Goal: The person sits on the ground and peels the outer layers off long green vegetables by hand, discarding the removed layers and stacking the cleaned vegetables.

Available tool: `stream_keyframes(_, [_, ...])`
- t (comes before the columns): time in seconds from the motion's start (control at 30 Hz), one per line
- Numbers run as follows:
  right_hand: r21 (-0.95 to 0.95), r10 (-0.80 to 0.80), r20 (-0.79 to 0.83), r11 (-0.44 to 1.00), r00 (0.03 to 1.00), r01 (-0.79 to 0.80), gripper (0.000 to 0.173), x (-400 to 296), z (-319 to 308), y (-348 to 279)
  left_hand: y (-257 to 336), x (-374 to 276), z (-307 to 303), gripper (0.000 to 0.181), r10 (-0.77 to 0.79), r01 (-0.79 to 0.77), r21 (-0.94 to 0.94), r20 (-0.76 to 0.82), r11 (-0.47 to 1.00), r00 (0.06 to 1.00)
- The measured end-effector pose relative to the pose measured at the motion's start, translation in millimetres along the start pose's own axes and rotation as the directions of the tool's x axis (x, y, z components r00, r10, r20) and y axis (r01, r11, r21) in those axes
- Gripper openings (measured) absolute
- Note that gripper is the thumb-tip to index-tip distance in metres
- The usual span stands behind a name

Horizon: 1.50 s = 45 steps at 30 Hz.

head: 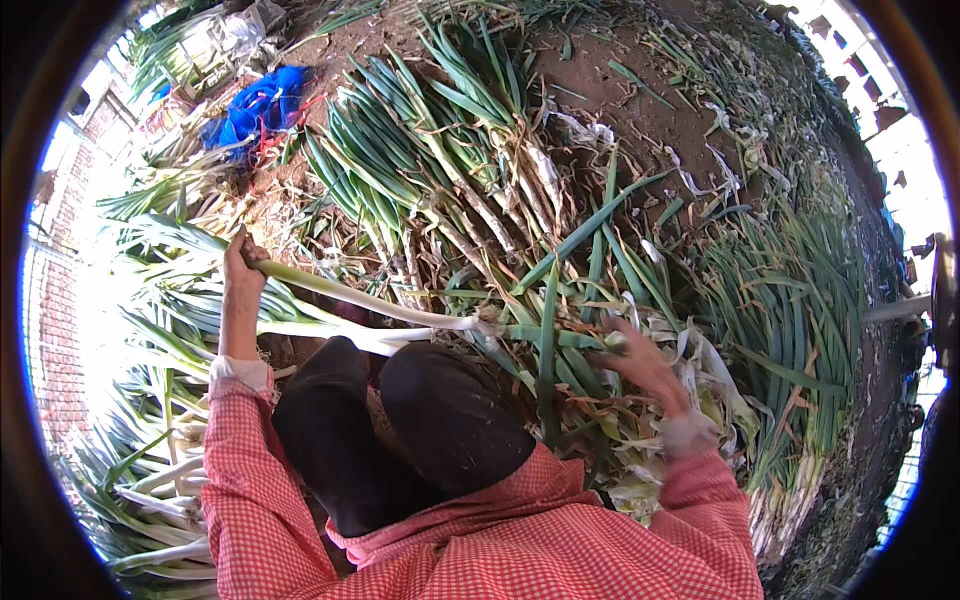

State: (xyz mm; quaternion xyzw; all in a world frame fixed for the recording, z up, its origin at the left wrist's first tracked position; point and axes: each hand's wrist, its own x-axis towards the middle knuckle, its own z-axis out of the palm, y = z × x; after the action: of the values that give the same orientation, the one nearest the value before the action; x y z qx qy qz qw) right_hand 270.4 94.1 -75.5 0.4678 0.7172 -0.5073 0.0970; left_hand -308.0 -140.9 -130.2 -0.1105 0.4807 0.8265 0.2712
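Note:
My left hand (244, 259) grips a long green onion (360, 292) where its leaves meet the stem. The pale stem slants right across the front of my knees, its root end (480, 324) over the heap of litter. Another peeled white stem (341, 330), forked, lies by my knees. My right hand (641, 361) is blurred by motion above cut leaves and peelings (686, 360). A flat green leaf (551, 334) reaches close to its fingertips; whether the fingers hold it is unclear.
Unpeeled green onions (450, 165) lie on the soil ahead. Peeled ones (169, 480) are piled on my left, and a heap of onion greens (795, 315) lies right. Blue netting (262, 105) with red strings sits at the upper left. A brick wall (64, 315) stands far left.

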Motion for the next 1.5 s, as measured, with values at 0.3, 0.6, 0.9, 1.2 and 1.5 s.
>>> stream_keyframes(0.3, [0.368,-0.007,-0.110,0.929,0.994,0.047,0.016,196.9,47.4,-42.2,-12.3,65.8,-132.5,0.028,-0.083,0.075,-0.059,-0.159,0.995,0.984])
stream_keyframes(0.6, [-0.471,-0.032,-0.276,0.876,0.960,-0.106,0.062,421.2,128.8,-9.9,-126.6,72.3,-233.9,0.080,0.325,0.109,0.973,-0.173,0.206,0.930])
stream_keyframes(0.9, [0.060,-0.098,-0.142,0.992,0.985,0.107,0.068,215.8,28.8,-65.0,-82.8,48.2,-170.9,0.038,-0.050,-0.095,0.972,0.086,-0.215,0.995])
stream_keyframes(1.2, [-0.005,-0.096,-0.253,0.995,0.963,0.098,0.043,-98.5,-33.9,-22.6,-160.8,-142.5,167.7,0.049,-0.312,-0.964,0.218,0.915,-0.155,0.257])
stream_keyframes(1.5, [0.271,-0.060,-0.293,0.952,0.954,0.143,0.038,-219.6,-35.4,-6.1,-225.6,-253.4,232.8,0.026,-0.659,-0.937,0.349,0.711,0.028,0.246])
